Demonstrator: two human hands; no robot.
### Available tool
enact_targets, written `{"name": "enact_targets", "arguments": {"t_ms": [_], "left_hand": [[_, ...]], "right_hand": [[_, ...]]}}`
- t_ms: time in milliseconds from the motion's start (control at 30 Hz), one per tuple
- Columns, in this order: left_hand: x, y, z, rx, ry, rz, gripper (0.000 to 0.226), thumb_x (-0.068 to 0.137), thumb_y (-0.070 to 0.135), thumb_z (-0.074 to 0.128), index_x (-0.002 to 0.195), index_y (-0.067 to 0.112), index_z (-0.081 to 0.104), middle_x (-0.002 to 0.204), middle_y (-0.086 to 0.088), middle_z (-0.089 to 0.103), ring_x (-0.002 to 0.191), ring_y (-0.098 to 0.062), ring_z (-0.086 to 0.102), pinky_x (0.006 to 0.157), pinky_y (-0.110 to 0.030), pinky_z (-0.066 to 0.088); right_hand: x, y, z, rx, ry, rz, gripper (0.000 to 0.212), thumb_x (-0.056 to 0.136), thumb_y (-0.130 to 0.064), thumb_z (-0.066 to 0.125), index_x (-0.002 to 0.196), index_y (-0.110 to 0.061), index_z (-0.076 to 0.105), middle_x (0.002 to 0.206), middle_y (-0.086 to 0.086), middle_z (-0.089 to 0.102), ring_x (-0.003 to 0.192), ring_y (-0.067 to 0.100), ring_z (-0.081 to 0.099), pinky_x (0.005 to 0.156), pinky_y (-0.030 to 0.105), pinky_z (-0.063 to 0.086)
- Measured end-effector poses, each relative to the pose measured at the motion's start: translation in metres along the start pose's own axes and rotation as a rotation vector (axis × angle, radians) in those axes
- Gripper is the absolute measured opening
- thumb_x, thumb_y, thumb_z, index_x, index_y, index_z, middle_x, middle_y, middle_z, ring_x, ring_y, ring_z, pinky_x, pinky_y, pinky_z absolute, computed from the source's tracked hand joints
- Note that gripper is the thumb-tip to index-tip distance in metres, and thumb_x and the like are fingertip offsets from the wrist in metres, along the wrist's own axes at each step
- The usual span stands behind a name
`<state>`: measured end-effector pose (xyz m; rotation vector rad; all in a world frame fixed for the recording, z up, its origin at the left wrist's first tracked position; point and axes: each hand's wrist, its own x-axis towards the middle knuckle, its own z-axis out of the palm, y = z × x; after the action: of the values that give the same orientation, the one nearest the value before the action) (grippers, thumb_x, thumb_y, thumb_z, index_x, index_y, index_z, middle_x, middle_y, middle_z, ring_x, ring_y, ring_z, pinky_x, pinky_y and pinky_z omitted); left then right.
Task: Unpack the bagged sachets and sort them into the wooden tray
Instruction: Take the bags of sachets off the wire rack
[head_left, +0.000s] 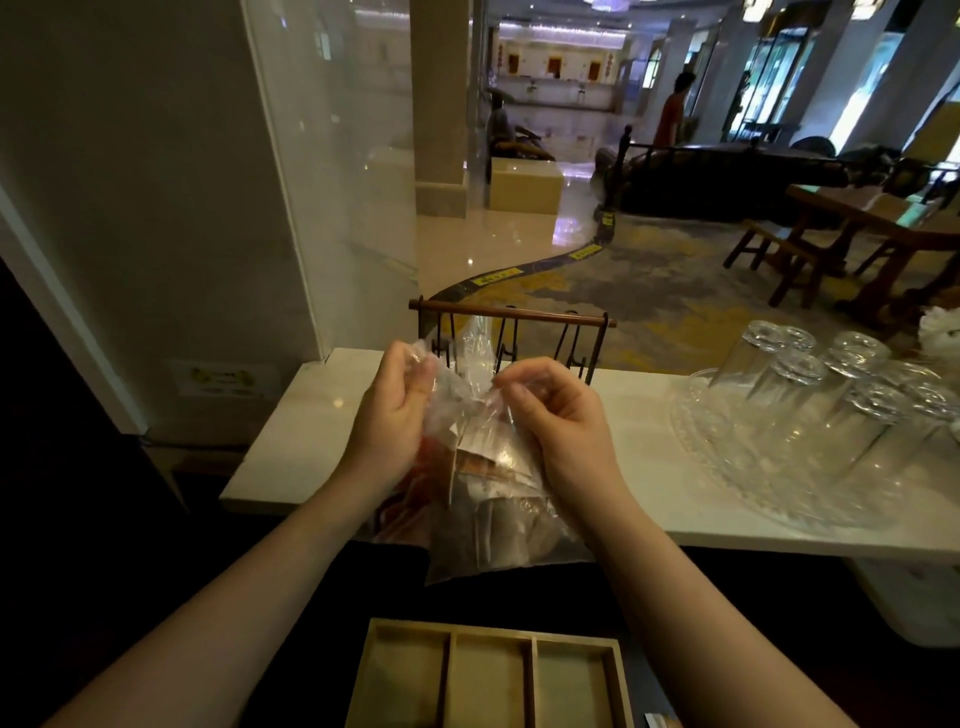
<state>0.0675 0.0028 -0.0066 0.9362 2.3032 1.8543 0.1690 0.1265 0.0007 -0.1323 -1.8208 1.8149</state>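
Observation:
A clear plastic bag full of sachets hangs in the air in front of me, with red, brown and white packets showing through it. My left hand pinches the bag's top on its left side. My right hand pinches the top on its right side, and the crumpled mouth sits between the two hands. Below, at the bottom edge of the view, lies the wooden tray with three long compartments, all of them bare.
A white counter runs across behind the bag. On it stand a small dark hook rack and, at the right, a glass tray of upturned drinking glasses. A glass partition rises at the left.

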Motion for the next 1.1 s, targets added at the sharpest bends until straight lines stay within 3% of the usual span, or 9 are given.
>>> {"name": "enact_targets", "arguments": {"t_ms": [133,267,433,633,700,767,833,933,1100], "left_hand": [[-0.007,-0.007,-0.007,-0.173,-0.214,-0.046,0.055,0.076,0.071,0.038,0.103,0.025,0.051,0.091,0.006,0.062,0.085,-0.01,0.064,0.071,-0.024,0.055],[0.002,-0.013,-0.013,0.057,-0.167,-0.033,0.034,0.091,0.039,0.052,0.085,0.006,0.058,0.075,-0.009,0.064,0.072,-0.03,0.063,0.067,-0.047,0.052],[0.021,-0.018,-0.015,0.451,-0.124,0.185,0.035,0.098,0.025,0.041,0.072,0.005,0.053,0.074,-0.008,0.051,0.067,-0.021,0.05,0.065,-0.038,0.04],[0.055,-0.031,-0.011,0.76,-0.236,0.18,0.012,0.099,0.027,0.038,0.096,0.016,0.044,0.068,-0.005,0.058,0.059,-0.025,0.056,0.055,-0.04,0.047],[0.063,-0.035,-0.008,0.787,-0.203,0.142,0.039,0.099,0.027,0.037,0.136,0.02,0.028,0.064,-0.007,0.061,0.052,-0.025,0.057,0.051,-0.043,0.052],[0.072,-0.036,-0.003,0.853,-0.194,0.136,0.064,0.099,0.026,0.036,0.147,0.033,-0.005,0.058,-0.007,0.058,0.047,-0.023,0.056,0.047,-0.042,0.052],[0.077,-0.033,0.003,0.957,-0.208,0.153,0.072,0.099,0.023,0.036,0.145,0.038,-0.017,0.058,-0.007,0.055,0.048,-0.022,0.053,0.046,-0.039,0.048],[0.081,-0.034,0.011,1.062,-0.229,0.11,0.078,0.096,0.011,0.036,0.144,0.043,-0.016,0.065,-0.009,0.052,0.053,-0.023,0.048,0.051,-0.037,0.039],[0.081,-0.038,0.017,1.08,-0.222,0.085,0.077,0.094,0.009,0.033,0.145,0.043,-0.014,0.061,-0.005,0.044,0.054,-0.023,0.046,0.054,-0.038,0.037]], "right_hand": [[-0.003,0.011,0.012,0.02,-0.077,0.03,0.017,0.09,0.0,0.055,0.086,-0.012,0.066,0.083,-0.002,0.065,0.072,0.005,0.06,0.063,0.018,0.048],[-0.002,0.022,0.016,0.083,-0.074,0.089,0.015,0.09,-0.001,0.054,0.087,-0.01,0.065,0.088,0.005,0.066,0.082,0.02,0.063,0.073,0.031,0.054],[0.014,0.034,0.015,0.104,-0.098,0.184,0.015,0.09,-0.006,0.051,0.093,-0.011,0.065,0.091,0.006,0.069,0.09,0.026,0.064,0.086,0.042,0.054],[0.057,0.062,0.009,-0.887,0.05,-0.021,0.037,0.095,-0.018,0.051,0.132,-0.02,0.048,0.135,0.0,0.053,0.112,0.017,0.059,0.095,0.033,0.049],[0.065,0.073,0.009,-1.069,-0.044,-0.057,0.05,0.093,-0.008,0.051,0.139,-0.022,0.038,0.148,0.002,0.041,0.117,0.022,0.057,0.09,0.036,0.051],[0.07,0.082,0.009,-1.252,-0.157,-0.033,0.065,0.088,-0.001,0.053,0.143,-0.025,0.028,0.156,0.005,0.027,0.111,0.027,0.061,0.078,0.039,0.056],[0.072,0.089,0.009,-1.367,-0.224,-0.012,0.066,0.086,-0.002,0.056,0.143,-0.022,0.029,0.153,0.008,0.032,0.107,0.03,0.062,0.072,0.04,0.056],[0.072,0.093,0.01,-1.414,-0.192,-0.07,0.033,0.084,-0.003,0.06,0.116,-0.011,0.056,0.115,0.011,0.06,0.094,0.029,0.064,0.069,0.035,0.051],[0.074,0.097,0.006,-1.284,-0.125,-0.124,0.017,0.085,0.0,0.057,0.094,-0.009,0.067,0.094,0.007,0.066,0.085,0.023,0.06,0.069,0.029,0.046]]}}
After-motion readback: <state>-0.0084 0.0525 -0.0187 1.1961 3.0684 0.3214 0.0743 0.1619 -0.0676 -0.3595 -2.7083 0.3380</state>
